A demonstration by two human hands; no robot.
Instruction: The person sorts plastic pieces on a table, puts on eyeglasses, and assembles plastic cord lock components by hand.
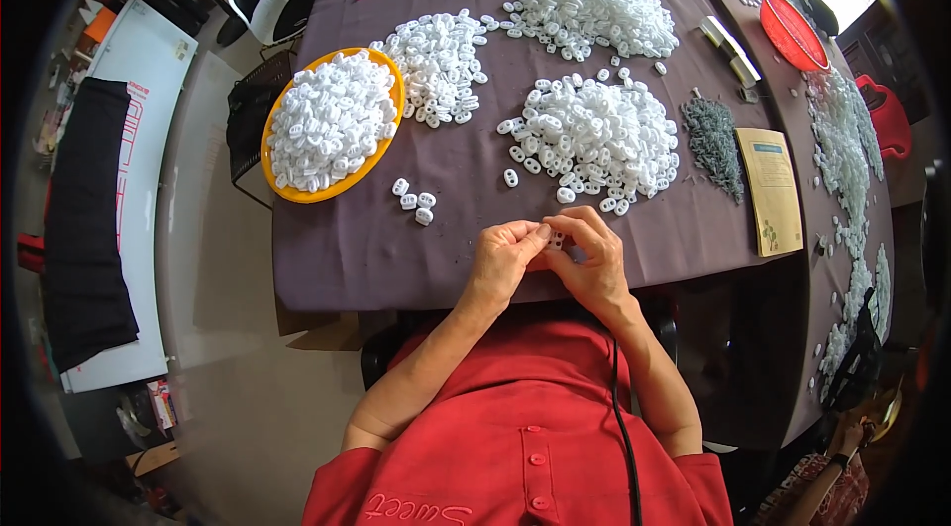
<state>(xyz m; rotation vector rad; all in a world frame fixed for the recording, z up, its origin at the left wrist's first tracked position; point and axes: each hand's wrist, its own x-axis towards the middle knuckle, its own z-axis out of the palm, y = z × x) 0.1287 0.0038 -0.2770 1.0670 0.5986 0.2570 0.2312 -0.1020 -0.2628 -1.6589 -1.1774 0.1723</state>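
At the table's near edge, my left hand [506, 257] and my right hand [595, 257] meet with fingers pinched. A small white plastic piece with holes [557, 241] shows between them, gripped by my right fingers. My left thumb and forefinger press together beside it; whatever they pinch is hidden. Just beyond my hands lies a big heap of white oval two-hole pieces [604, 140]. Several loose white pieces [408, 200] lie to the left, near a yellow-orange tray [398, 80] piled with more of them. Small grey parts [711, 145] form a heap to the right.
Two more white heaps [431, 65] [591, 11] stand farther back on the purple-grey tablecloth [386, 268]. A tan booklet [770, 194] lies at the right. On the neighbouring table are a red basket [792, 34] and more pieces [842, 145]. Another person's arm [817, 486] shows at lower right.
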